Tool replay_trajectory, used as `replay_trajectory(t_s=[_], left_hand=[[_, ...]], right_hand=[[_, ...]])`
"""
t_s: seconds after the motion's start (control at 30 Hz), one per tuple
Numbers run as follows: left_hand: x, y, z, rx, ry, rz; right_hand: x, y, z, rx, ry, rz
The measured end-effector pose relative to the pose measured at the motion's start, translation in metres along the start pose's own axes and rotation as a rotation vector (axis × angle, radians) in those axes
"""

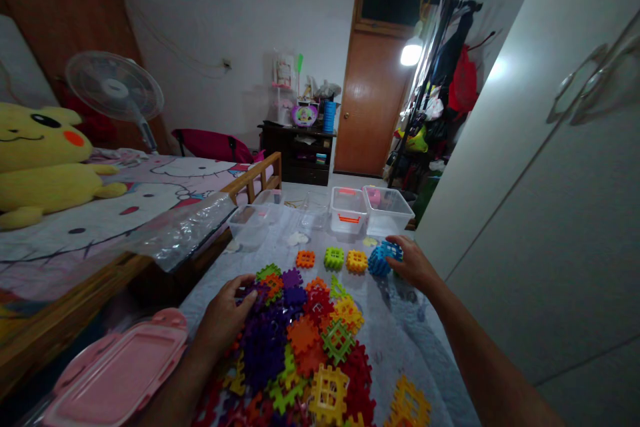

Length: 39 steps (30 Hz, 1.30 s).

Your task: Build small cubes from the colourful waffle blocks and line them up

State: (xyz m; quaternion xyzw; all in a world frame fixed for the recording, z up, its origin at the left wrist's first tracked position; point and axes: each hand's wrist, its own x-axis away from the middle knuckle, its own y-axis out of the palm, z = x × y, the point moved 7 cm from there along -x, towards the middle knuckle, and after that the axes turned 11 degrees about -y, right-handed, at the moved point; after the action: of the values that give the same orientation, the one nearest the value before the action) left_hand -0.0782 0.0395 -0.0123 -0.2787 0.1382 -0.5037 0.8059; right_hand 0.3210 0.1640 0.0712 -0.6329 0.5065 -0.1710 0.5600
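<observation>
Heaped multicoloured lattice tiles (300, 347), left hand (223, 317) atop, right hand (413, 261) on blue cluster (380, 260)

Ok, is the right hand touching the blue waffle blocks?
Touching: the head view shows the right hand with its fingers resting on top of the blue waffle blocks.

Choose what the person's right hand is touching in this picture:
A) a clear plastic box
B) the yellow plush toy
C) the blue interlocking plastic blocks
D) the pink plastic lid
C. The right hand rests on the blue interlocking plastic blocks, with its fingers reaching over the top of them.
</observation>
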Motion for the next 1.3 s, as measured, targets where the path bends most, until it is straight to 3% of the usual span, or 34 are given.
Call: replay_trajectory(t_s=[0.27, 0.47, 0.57, 0.77, 0.87, 1.0, 1.13, 1.3], left_hand=[[0.0, 0.002, 0.001, 0.003, -0.009, -0.031], [0.0, 0.004, 0.0, 0.04, -0.021, -0.055], [0.0, 0.004, -0.001, 0.036, -0.004, -0.049], [0.006, 0.002, 0.007, 0.039, 0.001, -0.045], [0.007, 0.001, 0.009, 0.029, 0.004, -0.034], [0.006, 0.003, 0.008, 0.017, 0.023, -0.027], [0.005, 0.003, 0.007, 0.0, 0.031, -0.001], [0.003, 0.0, 0.008, -0.043, 0.067, 0.042]], right_hand=[[-0.008, 0.024, 0.012, 0.022, 0.025, -0.078], [0.003, 0.009, 0.004, 0.034, 0.024, 0.001], [0.023, -0.001, -0.032, -0.054, -0.034, 0.046], [0.077, 0.031, -0.144, -0.353, -0.34, -0.351], [0.086, 0.046, -0.162, -0.287, -0.358, -0.437], [0.084, 0.055, -0.156, -0.276, -0.354, -0.373], [0.084, 0.056, -0.134, -0.393, -0.314, -0.226], [0.087, 0.058, -0.078, -0.498, 0.024, -0.027]])
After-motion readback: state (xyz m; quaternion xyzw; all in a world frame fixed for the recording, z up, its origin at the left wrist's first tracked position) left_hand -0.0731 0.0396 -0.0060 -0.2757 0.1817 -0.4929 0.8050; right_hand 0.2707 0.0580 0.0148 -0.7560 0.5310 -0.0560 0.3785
